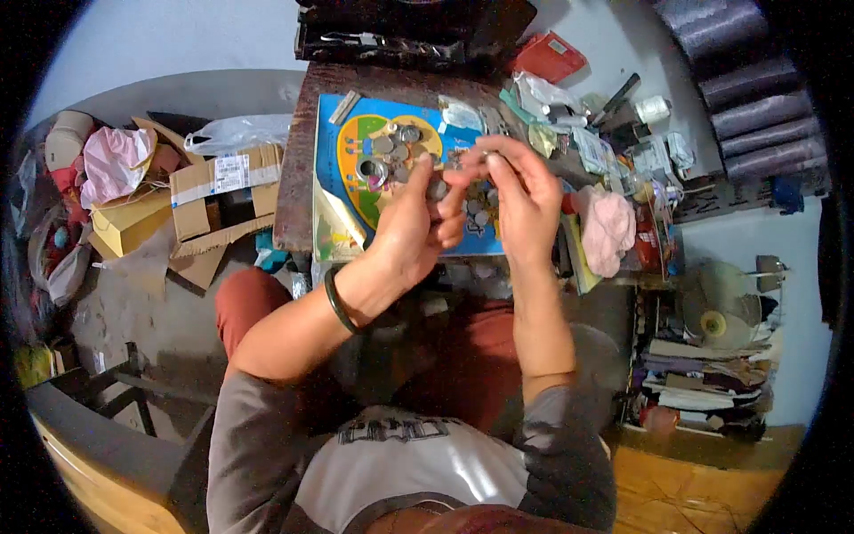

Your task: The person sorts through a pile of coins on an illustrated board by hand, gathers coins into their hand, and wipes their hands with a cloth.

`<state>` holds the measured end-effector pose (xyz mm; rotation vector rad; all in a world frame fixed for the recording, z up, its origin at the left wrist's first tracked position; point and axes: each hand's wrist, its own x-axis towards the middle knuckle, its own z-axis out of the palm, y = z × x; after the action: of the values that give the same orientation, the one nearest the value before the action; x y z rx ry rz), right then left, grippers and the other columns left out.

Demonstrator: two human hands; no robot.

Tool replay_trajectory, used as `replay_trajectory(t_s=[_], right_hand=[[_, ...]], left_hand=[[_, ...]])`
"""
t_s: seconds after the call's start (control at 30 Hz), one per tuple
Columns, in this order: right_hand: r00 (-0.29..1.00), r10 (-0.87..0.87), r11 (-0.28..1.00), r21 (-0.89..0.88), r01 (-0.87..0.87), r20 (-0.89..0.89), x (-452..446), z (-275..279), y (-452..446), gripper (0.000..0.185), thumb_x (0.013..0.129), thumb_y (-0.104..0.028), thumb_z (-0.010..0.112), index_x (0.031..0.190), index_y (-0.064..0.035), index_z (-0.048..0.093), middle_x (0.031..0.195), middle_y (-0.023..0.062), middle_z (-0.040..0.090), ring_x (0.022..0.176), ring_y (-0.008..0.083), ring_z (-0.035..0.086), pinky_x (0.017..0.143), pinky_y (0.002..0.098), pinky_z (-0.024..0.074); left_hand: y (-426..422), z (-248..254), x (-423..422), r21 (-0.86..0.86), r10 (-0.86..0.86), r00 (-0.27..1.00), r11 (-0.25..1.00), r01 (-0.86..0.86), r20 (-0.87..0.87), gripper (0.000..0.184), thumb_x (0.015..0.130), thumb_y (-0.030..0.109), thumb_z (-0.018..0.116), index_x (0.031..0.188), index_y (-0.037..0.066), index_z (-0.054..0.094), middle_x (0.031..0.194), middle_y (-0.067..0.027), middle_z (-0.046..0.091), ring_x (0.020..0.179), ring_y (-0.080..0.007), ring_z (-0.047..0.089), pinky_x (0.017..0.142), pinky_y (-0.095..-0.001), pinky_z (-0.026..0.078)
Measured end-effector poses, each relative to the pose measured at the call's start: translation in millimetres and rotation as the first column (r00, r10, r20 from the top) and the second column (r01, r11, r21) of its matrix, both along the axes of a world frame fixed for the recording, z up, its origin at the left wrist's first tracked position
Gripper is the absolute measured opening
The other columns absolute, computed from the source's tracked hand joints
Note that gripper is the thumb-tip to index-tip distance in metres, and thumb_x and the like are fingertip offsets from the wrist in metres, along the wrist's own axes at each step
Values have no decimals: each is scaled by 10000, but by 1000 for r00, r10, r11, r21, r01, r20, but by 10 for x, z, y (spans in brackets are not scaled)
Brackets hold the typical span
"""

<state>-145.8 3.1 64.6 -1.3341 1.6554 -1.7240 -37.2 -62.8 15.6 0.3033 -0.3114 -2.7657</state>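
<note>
Over a blue picture book (329, 133), my left hand (409, 222) is curled with the palm turned inward, and greyish coins (436, 189) show among its fingers. A dark bangle (336, 303) circles that wrist. Close by on the right, my right hand (529, 200) has thumb and fingertips pinched together around a small round piece that looks like a coin (488, 155). The two hands nearly touch at the fingertips. Loose silver coins (384, 144) lie on the book beyond my left hand, and more coins (480, 214) lie between the hands, partly hidden.
The book rests on a dark wooden table (298, 196). Along the right side are a pink cloth (607, 231), papers and packets. A black box (382, 44) stands at the back. Left of the table sits an open cardboard box (222, 191); a fan (722, 307) stands right.
</note>
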Motion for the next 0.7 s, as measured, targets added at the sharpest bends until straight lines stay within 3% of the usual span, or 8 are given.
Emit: replay_trajectory(t_s=[0.17,0.2,0.4,0.43,0.5,0.57,0.63,0.7], right_hand=[[964,-9,1000,-29,2,-264,51,-20,44,115,943,-31,475,961,9,581,834,77,603,744,157,665,658,280,514],[906,69,994,111,-24,-418,82,123,122,136,946,-47,468,982,-11,594,847,104,635,704,162,678,606,301,524],[739,74,986,161,47,-669,-32,186,209,185,898,-93,558,1059,-35,628,925,141,686,738,262,683,639,348,530],[704,94,976,206,76,-704,-2,174,224,192,886,-73,571,1059,-18,635,964,143,684,753,259,683,660,338,528],[584,109,956,247,161,-804,137,189,239,212,843,-79,631,1039,-1,650,997,163,672,810,311,675,699,361,531],[618,56,964,205,172,-784,186,146,230,214,836,-85,641,1034,-4,654,996,162,671,810,309,674,694,359,533],[586,-24,983,87,160,-810,176,84,188,183,821,-64,651,992,1,658,971,155,673,753,293,671,657,342,532],[586,-26,979,97,177,-810,118,46,175,139,829,-125,648,930,-30,637,908,127,668,714,310,656,612,379,517]], left_hand=[[80,-11,-54,-84,58,997,995,-53,58,559,989,559,236,866,105,539,573,27,334,469,-111,288,465,-267,244],[92,-23,-59,-99,61,996,994,-55,60,566,987,565,232,872,104,538,574,28,334,469,-109,288,464,-267,241],[39,-107,-119,-266,90,996,961,-79,29,620,967,613,206,871,103,545,576,35,340,471,-95,292,455,-259,222],[-27,-158,-41,-236,-17,997,972,0,-72,595,949,633,266,1094,134,555,747,-4,575,622,-124,507,581,-264,401],[49,-91,-99,-359,101,995,929,-91,7,609,959,613,256,1139,112,553,844,-38,609,783,-153,567,714,-296,456],[50,-67,-96,-407,152,988,903,-137,4,600,981,560,271,1196,73,547,1016,-84,633,1052,-201,573,938,-339,451],[78,-78,-112,-340,217,971,925,-172,99,561,978,549,310,1168,84,560,999,-78,635,1014,-195,585,899,-335,469],[115,-56,-119,-307,236,956,935,-175,175,525,979,540,328,1083,84,567,895,-44,587,846,-153,527,743,-299,412]])
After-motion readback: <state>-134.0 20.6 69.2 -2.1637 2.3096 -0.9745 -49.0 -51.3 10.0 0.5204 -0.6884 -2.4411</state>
